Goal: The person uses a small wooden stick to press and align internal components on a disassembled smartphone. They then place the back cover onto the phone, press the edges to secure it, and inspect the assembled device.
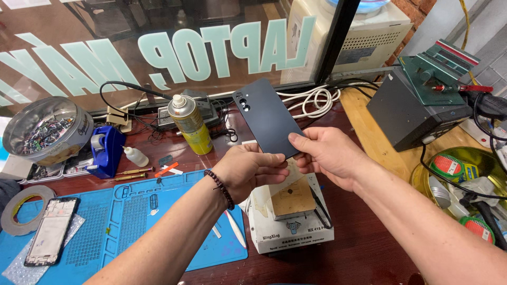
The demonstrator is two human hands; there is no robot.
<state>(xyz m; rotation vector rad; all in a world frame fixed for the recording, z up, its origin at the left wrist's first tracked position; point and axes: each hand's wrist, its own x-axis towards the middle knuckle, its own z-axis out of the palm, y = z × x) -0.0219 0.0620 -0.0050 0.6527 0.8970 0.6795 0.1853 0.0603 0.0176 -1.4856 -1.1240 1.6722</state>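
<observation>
- The wooden workbench carries all items; a glass window pane with reversed lettering stands along its far edge.
- A blue work mat covers the near-left part of the bench, under the left forearm.
- A dark grey box unit sits at the far right, with a green fixture on top of it.
- A white heating station with a tan plate on top stands just right of the mat, directly below both hands.
- A round metal tin full of small parts sits at the far left; a blue tape dispenser stands beside it.
- The dark phone back cover is held up above the heating station, tilted, camera cut-outs at its upper left.
- The left hand (beaded bracelet at the wrist) is closed, fingers curled, pinching the cover's lower edge.
- The right hand grips the cover's lower right corner between thumb and curled fingers.
- A yellow spray can stands upright behind the left hand, well apart from it.
- A phone frame lies flat on the mat's left end.
- A small white bottle lies near the dispenser.
</observation>
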